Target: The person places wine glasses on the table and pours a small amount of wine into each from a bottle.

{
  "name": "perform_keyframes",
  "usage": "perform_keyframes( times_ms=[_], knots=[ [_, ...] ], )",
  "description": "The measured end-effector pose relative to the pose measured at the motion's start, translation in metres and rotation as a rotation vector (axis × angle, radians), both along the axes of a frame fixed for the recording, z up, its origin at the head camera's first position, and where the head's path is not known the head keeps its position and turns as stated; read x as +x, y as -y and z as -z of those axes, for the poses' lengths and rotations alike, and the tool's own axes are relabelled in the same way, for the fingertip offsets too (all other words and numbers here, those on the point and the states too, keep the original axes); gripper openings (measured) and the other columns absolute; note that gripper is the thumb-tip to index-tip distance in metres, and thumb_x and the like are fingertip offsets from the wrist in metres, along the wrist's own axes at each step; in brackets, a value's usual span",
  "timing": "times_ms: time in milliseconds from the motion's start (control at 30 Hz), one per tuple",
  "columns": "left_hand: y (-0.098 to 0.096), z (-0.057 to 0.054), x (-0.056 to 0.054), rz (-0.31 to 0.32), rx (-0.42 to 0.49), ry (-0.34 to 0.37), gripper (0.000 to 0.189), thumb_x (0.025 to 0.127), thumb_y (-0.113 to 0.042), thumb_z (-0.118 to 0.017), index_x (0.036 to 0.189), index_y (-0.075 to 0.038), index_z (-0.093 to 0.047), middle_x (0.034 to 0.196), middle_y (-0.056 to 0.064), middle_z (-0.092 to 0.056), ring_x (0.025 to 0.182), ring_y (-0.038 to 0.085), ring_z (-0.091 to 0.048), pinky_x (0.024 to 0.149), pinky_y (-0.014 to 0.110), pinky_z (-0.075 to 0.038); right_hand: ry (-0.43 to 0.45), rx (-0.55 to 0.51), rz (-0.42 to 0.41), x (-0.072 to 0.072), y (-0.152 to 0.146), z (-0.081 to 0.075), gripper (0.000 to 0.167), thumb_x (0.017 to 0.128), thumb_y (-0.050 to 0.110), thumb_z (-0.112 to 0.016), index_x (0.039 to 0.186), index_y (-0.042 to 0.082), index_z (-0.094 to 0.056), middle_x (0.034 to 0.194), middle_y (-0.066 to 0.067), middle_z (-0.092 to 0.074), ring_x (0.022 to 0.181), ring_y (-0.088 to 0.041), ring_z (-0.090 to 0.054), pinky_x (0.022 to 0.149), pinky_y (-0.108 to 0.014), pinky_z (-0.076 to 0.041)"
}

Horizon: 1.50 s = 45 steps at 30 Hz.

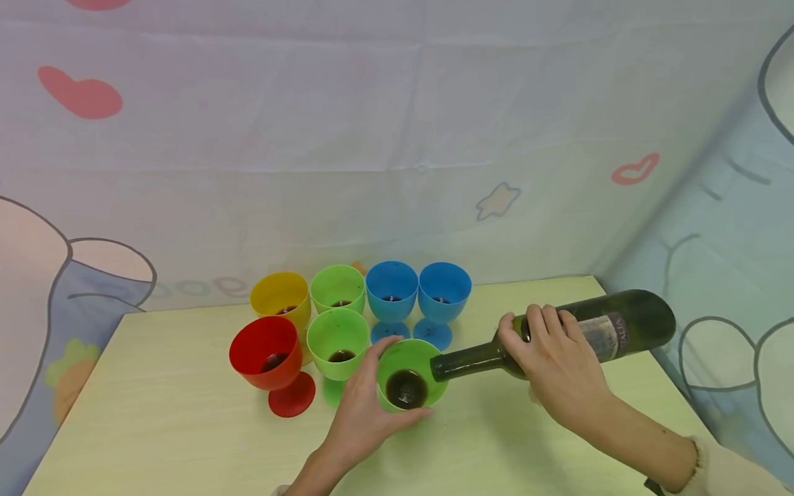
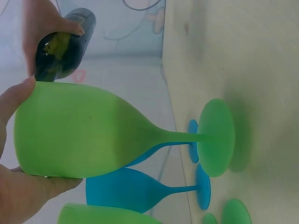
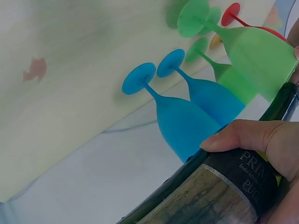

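Observation:
My left hand (image 1: 362, 411) holds a green plastic goblet (image 1: 397, 357) by its bowl, thumb on one side and fingers on the other. Dark liquid (image 1: 406, 389) covers the bottom of this bowl. In the left wrist view the goblet's foot (image 2: 217, 137) shows close over the tabletop, with a shadow beside it. My right hand (image 1: 561, 368) grips a dark green wine bottle (image 1: 642, 317) around its shoulder. The bottle is tilted, base up to the right, and its mouth (image 1: 439, 367) is at the goblet's right rim. Part of its label (image 3: 210, 191) shows in the right wrist view.
Behind and left stand more goblets, each with a little dark liquid: red (image 1: 263, 341), yellow (image 1: 279, 286), two green (image 1: 335, 334), two blue (image 1: 392, 286). They stand close together on the pale table (image 1: 167, 413). A printed cloth (image 1: 347, 103) hangs behind.

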<state>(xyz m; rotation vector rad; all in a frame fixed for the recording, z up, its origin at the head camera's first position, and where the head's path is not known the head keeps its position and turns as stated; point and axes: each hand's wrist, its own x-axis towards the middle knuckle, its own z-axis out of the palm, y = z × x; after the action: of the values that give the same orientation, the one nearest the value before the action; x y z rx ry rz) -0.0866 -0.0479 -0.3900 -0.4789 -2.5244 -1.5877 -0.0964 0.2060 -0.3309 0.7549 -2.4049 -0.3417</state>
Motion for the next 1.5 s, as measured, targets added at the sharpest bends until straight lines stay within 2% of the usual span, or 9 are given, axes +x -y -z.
perform_keyframes(
  times_ms=[167,367,533,667,900,1167,1333,1500],
  knots=[
    [0.0,0.0,0.0,0.001,0.004,0.007,0.089,0.06,-0.027,-0.086,0.132,-0.015,-0.036,0.128,0.001,-0.047,0.112,0.022,-0.046,0.088,0.048,-0.042,0.016,-0.028,0.002,-0.001,-0.003,0.004,0.066,0.046,0.005,-0.075,0.103,0.002,-0.043,0.084,-0.025,-0.048,0.079,-0.041,-0.049,0.074,-0.049,-0.042],
    [0.0,-0.001,-0.001,0.015,0.005,0.017,0.088,0.061,-0.029,-0.085,0.133,-0.015,-0.036,0.129,0.0,-0.047,0.114,0.022,-0.045,0.089,0.048,-0.041,0.107,-0.069,0.047,0.001,-0.006,0.006,0.084,0.035,0.015,-0.089,0.104,0.004,-0.041,0.088,-0.025,-0.049,0.083,-0.041,-0.049,0.077,-0.05,-0.04],
    [0.002,-0.004,-0.003,0.035,0.024,0.059,0.086,0.063,-0.031,-0.084,0.134,-0.017,-0.035,0.13,0.0,-0.046,0.114,0.022,-0.044,0.09,0.048,-0.041,0.19,-0.113,0.08,0.002,-0.008,0.009,0.08,0.038,0.015,-0.088,0.103,0.005,-0.042,0.09,-0.025,-0.049,0.085,-0.042,-0.048,0.077,-0.051,-0.038],
    [0.003,-0.008,-0.005,0.024,0.049,0.089,0.087,0.064,-0.029,-0.083,0.135,-0.016,-0.034,0.13,0.0,-0.045,0.116,0.023,-0.043,0.089,0.048,-0.042,0.256,-0.151,0.105,0.001,-0.012,0.011,0.084,0.037,0.018,-0.09,0.104,0.006,-0.041,0.093,-0.024,-0.048,0.087,-0.042,-0.047,0.078,-0.053,-0.037],
    [-0.001,-0.011,-0.011,0.002,0.03,0.06,0.087,0.064,-0.03,-0.083,0.135,-0.013,-0.035,0.133,0.004,-0.043,0.12,0.026,-0.04,0.094,0.051,-0.037,0.332,-0.236,0.136,-0.001,-0.018,0.013,0.085,0.039,0.018,-0.09,0.109,0.005,-0.045,0.095,-0.022,-0.048,0.088,-0.04,-0.046,0.076,-0.054,-0.036],
    [-0.012,-0.007,-0.023,-0.01,0.015,0.044,0.086,0.069,-0.029,-0.08,0.136,-0.006,-0.032,0.136,0.012,-0.04,0.121,0.03,-0.04,0.095,0.051,-0.037,0.419,-0.43,0.171,-0.004,-0.026,0.015,0.091,0.039,0.016,-0.089,0.117,-0.001,-0.046,0.099,-0.023,-0.049,0.093,-0.041,-0.044,0.079,-0.054,-0.032],
    [-0.018,-0.007,-0.032,-0.025,0.003,0.007,0.086,0.071,-0.026,-0.079,0.137,-0.002,-0.028,0.137,0.015,-0.036,0.124,0.032,-0.037,0.097,0.05,-0.035,0.438,-0.513,0.163,-0.006,-0.029,0.018,0.09,0.04,0.014,-0.087,0.118,-0.004,-0.045,0.099,-0.025,-0.048,0.092,-0.042,-0.045,0.076,-0.052,-0.031],
    [-0.022,-0.004,-0.037,-0.042,-0.003,-0.032,0.085,0.074,-0.023,-0.077,0.136,0.004,-0.025,0.136,0.018,-0.033,0.124,0.034,-0.036,0.097,0.05,-0.035,0.443,-0.558,0.167,-0.011,-0.034,0.021,0.082,0.047,0.011,-0.083,0.117,-0.003,-0.044,0.099,-0.027,-0.049,0.089,-0.041,-0.047,0.073,-0.051,-0.031]
  ],
)
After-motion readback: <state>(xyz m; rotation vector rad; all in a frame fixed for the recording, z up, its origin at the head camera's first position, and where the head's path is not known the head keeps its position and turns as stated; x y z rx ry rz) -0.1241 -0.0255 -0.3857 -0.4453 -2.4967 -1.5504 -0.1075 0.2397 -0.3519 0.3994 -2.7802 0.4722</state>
